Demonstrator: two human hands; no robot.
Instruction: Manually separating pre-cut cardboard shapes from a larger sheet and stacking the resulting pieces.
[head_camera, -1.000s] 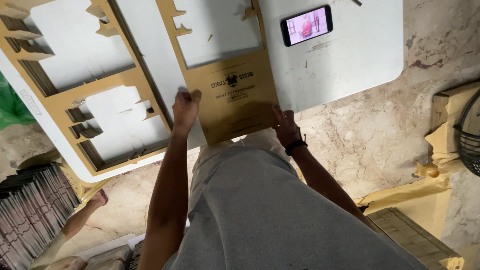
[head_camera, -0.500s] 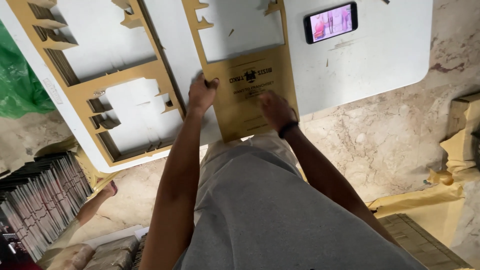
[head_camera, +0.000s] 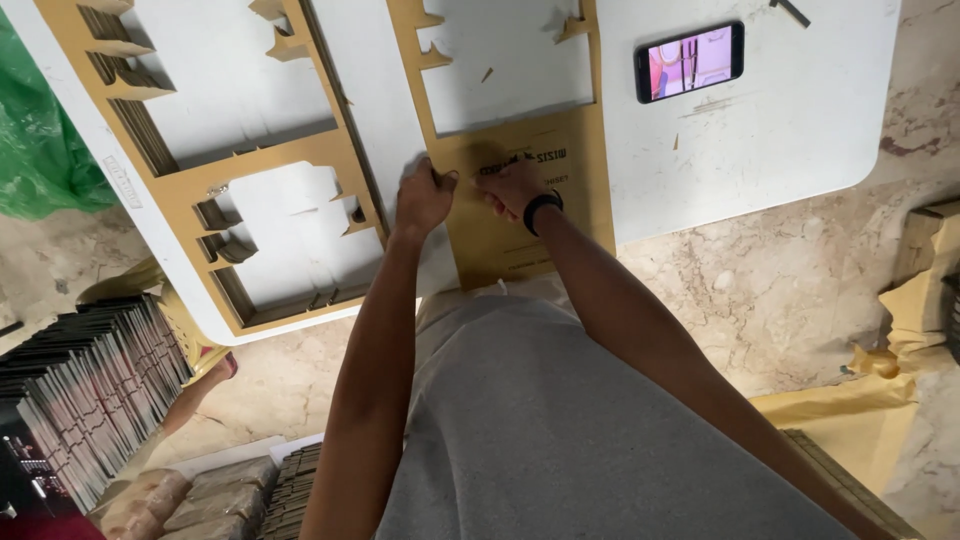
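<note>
Down near the floor on the left stands a dark stack of flat printed sheets. Farther up, both hands meet close together on the brown die-cut cardboard sheet lying at the near edge of the white table. The left hand pinches the sheet's left edge; the right hand, with a black wristband, presses on its face. Left lies a stack of cut-out cardboard frames; far right, a lit black smartphone.
</note>
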